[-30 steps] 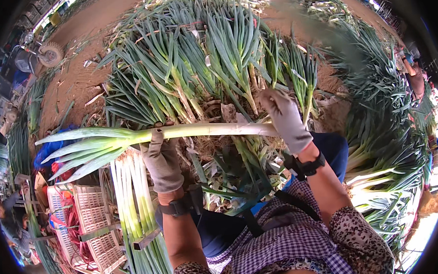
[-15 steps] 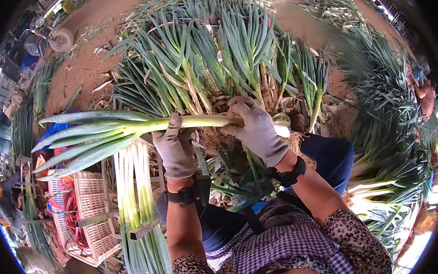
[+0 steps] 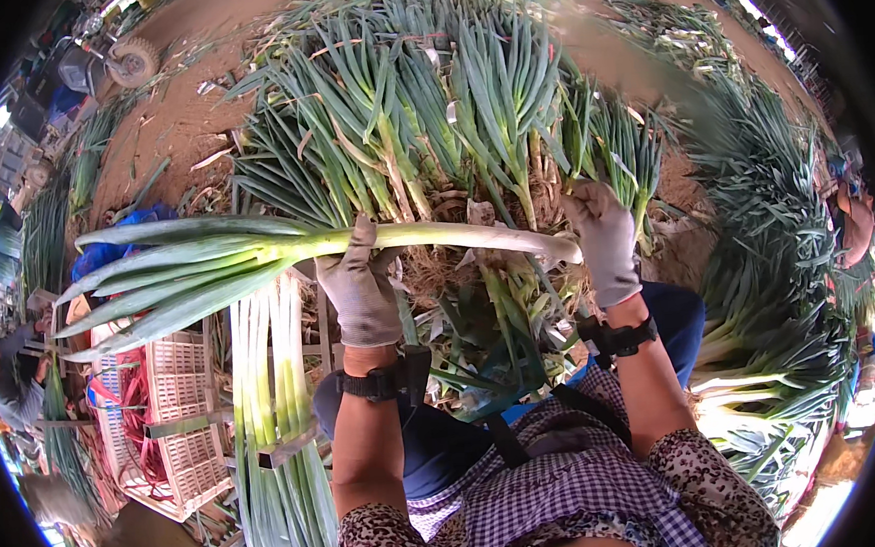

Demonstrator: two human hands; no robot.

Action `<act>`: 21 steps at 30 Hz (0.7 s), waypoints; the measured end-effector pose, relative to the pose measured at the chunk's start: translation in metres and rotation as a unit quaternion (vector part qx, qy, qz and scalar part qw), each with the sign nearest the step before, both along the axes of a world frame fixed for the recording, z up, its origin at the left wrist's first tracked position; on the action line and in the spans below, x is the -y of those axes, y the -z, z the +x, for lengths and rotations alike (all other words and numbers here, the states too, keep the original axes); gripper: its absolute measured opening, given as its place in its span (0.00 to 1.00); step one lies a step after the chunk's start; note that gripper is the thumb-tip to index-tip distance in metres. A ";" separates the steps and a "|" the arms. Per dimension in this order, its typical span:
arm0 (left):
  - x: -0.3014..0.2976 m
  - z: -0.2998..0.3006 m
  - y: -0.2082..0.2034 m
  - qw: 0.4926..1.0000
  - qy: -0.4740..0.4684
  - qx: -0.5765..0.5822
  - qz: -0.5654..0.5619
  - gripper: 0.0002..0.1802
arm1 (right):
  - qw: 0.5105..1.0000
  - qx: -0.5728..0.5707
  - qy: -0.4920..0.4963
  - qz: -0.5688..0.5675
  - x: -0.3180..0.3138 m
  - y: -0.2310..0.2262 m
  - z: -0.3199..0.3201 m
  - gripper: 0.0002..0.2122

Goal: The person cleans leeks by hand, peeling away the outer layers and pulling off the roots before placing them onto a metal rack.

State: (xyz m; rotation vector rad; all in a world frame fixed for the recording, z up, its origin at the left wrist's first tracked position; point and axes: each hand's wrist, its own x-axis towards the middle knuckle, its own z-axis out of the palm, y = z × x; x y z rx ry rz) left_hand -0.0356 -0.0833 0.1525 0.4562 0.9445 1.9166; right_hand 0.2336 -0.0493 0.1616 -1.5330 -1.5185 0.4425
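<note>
My left hand (image 3: 361, 288), in a grey-white glove, is wrapped round the shaft of a large green onion (image 3: 445, 235). The onion lies sideways across my front, its leaves fanning out to the left and its pale base end pointing right. Beside that base end is my gloved right hand (image 3: 606, 243), raised off the stalk with its fingers curled in. Whatever those fingers may pinch is too small or hidden to make out. Just beyond both hands stands a dense bunch of untrimmed green onions (image 3: 401, 165), with dry husks and roots at its foot.
Pale-stemmed onions (image 3: 268, 369) lie on a metal rack (image 3: 288, 449) at my left. Left of it sits a plastic crate (image 3: 188, 419) with red cord (image 3: 136, 422). A long onion heap (image 3: 765, 223) runs along the right. Other people (image 3: 13, 380) are at the far sides.
My right hand has come off the onion's base end and moved right, leaving the pale end exposed. My left hand keeps its hold and has barely shifted.
</note>
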 end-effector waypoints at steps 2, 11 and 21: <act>0.001 0.008 -0.005 0.999 -0.005 0.029 0.012 0.15 | 0.989 0.008 -0.055 0.136 0.011 -0.009 -0.025 0.06; 0.032 0.084 -0.037 0.988 0.140 0.066 -0.013 0.11 | 0.984 0.118 -0.019 0.135 0.026 -0.052 -0.017 0.09; 0.101 0.165 -0.037 0.979 0.200 0.004 -0.028 0.15 | 0.983 0.039 -0.088 0.157 0.098 -0.049 0.019 0.11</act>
